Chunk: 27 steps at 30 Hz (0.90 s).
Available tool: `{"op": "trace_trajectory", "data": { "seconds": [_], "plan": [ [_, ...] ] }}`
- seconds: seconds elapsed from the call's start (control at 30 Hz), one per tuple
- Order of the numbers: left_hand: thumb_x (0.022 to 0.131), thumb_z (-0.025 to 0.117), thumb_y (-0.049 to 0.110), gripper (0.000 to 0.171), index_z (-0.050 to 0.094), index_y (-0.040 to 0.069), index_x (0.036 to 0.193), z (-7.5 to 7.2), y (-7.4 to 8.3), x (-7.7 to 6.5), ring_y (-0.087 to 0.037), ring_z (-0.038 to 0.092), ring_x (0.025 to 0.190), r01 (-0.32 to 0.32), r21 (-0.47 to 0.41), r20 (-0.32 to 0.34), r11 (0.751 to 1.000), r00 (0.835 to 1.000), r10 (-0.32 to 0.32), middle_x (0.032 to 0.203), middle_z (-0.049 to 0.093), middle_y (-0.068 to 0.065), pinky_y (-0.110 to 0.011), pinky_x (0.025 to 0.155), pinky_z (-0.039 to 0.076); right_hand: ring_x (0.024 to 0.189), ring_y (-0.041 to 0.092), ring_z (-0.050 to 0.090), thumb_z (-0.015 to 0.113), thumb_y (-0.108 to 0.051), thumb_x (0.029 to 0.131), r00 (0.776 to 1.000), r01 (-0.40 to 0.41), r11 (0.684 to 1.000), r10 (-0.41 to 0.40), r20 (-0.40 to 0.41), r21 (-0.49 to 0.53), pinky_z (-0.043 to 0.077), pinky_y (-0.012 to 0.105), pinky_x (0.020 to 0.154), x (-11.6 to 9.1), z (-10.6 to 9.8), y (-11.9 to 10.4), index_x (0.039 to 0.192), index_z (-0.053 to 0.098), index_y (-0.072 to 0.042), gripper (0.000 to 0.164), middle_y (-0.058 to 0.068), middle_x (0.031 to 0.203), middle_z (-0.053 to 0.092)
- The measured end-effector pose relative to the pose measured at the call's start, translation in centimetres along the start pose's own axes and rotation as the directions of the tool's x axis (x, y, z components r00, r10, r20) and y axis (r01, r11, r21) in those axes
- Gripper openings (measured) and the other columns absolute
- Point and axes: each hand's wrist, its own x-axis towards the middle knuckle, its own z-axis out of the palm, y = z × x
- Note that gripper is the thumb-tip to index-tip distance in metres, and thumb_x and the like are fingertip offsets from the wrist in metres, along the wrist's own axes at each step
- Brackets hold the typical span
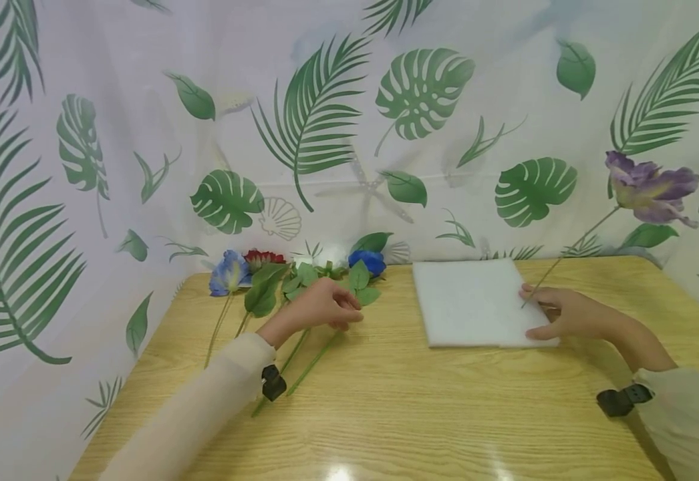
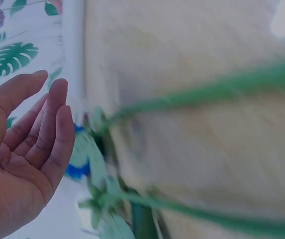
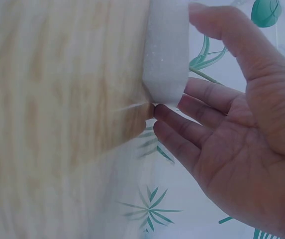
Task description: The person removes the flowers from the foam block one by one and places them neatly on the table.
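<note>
My left hand (image 1: pixel 323 307) hovers over the green stems of several artificial flowers, its fingers loosely bent with nothing between them. In the left wrist view the palm (image 2: pixel 23 184) faces the camera, apart from the blurred stems (image 2: pixel 222 89). A blue rose (image 1: pixel 366 263) lies just beyond this hand. At the right edge of a white foam block (image 1: pixel 470 304), my right hand (image 1: pixel 584 317) holds the block between thumb and fingers. A purple flower (image 1: pixel 653 189) leans right above that hand. Its thin stem meets the foam near the fingertips; how deep it sits cannot be seen.
A pale blue flower (image 1: pixel 229 272) and a red flower (image 1: pixel 264 258) lie at the table's back left, among green leaves (image 1: pixel 263 290). The wooden table (image 1: pixel 385 414) reaches back to a leaf-patterned curtain (image 1: pixel 337 133), which also hangs along the left side.
</note>
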Motion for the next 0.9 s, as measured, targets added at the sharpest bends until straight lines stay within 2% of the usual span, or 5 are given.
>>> {"op": "trace_trajectory", "data": {
  "seconds": [0.27,0.5,0.7,0.8,0.9],
  "plan": [
    [0.086,0.07,0.022,0.026,0.068,0.006,0.106,2.1,3.4,3.6,-0.033,0.069,0.079,-0.112,-0.083,-0.005,0.99,0.994,0.112,0.093,0.07,-0.019,-0.047,0.074,0.056,0.134,0.043,0.026,0.074,-0.042,0.077,1.0,-0.001,1.0,0.001,-0.003,0.026,0.029,-0.001,0.088,-0.1,0.0,0.0,0.139,0.041,0.001,0.083,0.023,0.149,0.029],
    [0.087,0.069,0.022,0.022,0.068,0.011,0.105,4.6,6.4,7.4,-0.025,0.069,0.079,-0.233,-0.183,-0.072,0.955,0.972,0.223,0.093,0.07,-0.02,-0.044,0.075,0.056,0.134,0.043,0.026,0.074,-0.042,0.077,1.0,0.006,1.0,-0.006,-0.006,0.025,0.03,0.001,0.09,-0.1,0.3,0.5,0.139,0.041,0.002,0.082,0.023,0.148,0.029],
    [0.088,0.067,0.02,0.021,0.068,0.01,0.107,6.8,8.9,10.4,-0.032,0.067,0.088,-0.271,-0.294,-0.125,0.917,0.962,0.245,0.095,0.07,-0.017,-0.044,0.079,0.055,0.133,0.045,0.029,0.075,-0.039,0.077,1.0,0.025,1.0,-0.025,-0.014,0.018,0.029,-0.001,0.089,0.0,0.2,0.4,0.138,0.042,0.004,0.081,0.027,0.147,0.029],
    [0.089,0.065,0.017,0.023,0.067,0.007,0.11,8.1,10.0,11.5,-0.028,0.068,0.087,-0.291,-0.337,-0.139,0.895,0.956,0.258,0.096,0.071,-0.015,-0.039,0.076,0.057,0.133,0.044,0.031,0.075,-0.04,0.077,1.0,0.023,1.0,-0.023,-0.017,-0.003,0.032,0.002,0.09,0.1,0.1,0.4,0.137,0.043,0.004,0.081,0.027,0.146,0.031],
    [0.089,0.065,0.016,0.026,0.067,0.006,0.113,9.4,11.0,12.6,-0.018,0.068,0.084,-0.298,-0.371,-0.145,0.88,0.954,0.261,0.099,0.071,-0.012,-0.032,0.073,0.057,0.133,0.041,0.032,0.074,-0.044,0.077,1.0,0.011,0.999,-0.012,-0.023,-0.038,0.037,0.011,0.094,0.0,0.0,0.4,0.138,0.043,0.001,0.082,0.023,0.146,0.033]
  ]
}}
